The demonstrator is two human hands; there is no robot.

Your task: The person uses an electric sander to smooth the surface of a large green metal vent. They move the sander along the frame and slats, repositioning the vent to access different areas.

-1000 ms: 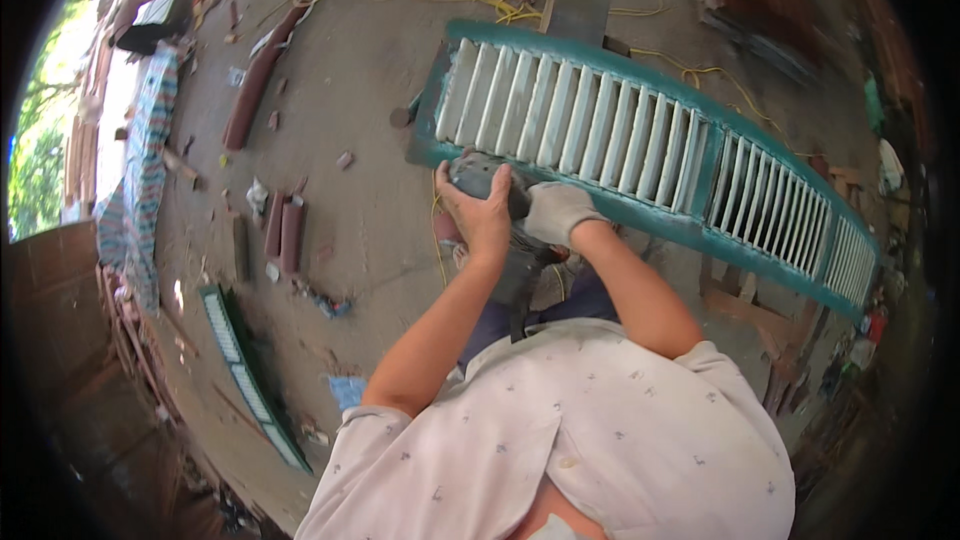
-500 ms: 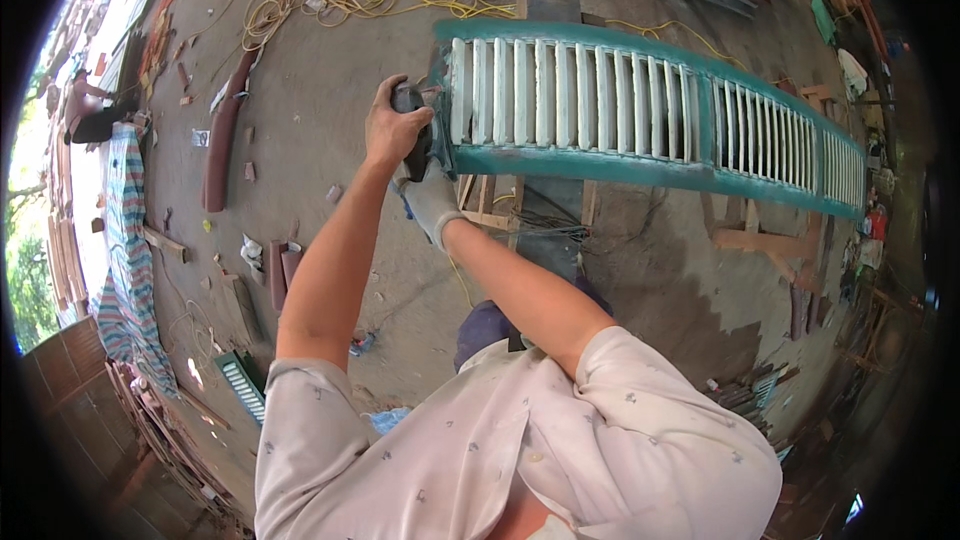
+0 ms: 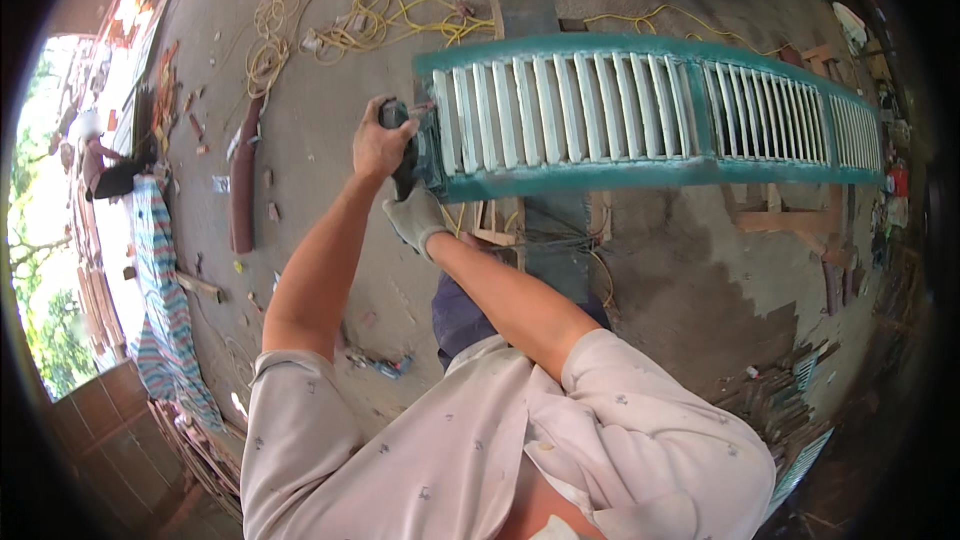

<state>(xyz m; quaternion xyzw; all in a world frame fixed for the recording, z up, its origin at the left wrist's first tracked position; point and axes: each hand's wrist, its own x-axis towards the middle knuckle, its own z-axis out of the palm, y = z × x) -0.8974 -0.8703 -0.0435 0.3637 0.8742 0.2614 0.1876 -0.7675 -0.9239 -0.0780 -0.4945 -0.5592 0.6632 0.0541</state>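
A long green louvred shutter with pale slats lies raised off the floor, running from the middle to the far right. At its left end is a dark hand-held power tool, set against the end rail; its exact kind is hard to make out. My bare left hand wraps over the tool's upper part, thumb across the top. Lower down, my right hand, in a grey glove, is closed round the tool's near end. The tool's working face is hidden against the shutter.
Tangled yellow cord lies on the floor beyond. A dark red rolled or long piece and a striped sheet lie to the left, where another person sits. Wooden trestle parts stand under the shutter; a blue tool lies near my left elbow.
My view has shifted and tilted slightly, so the shutter sits lower and further left in it. Both hands keep their hold on the power tool at the shutter's end.
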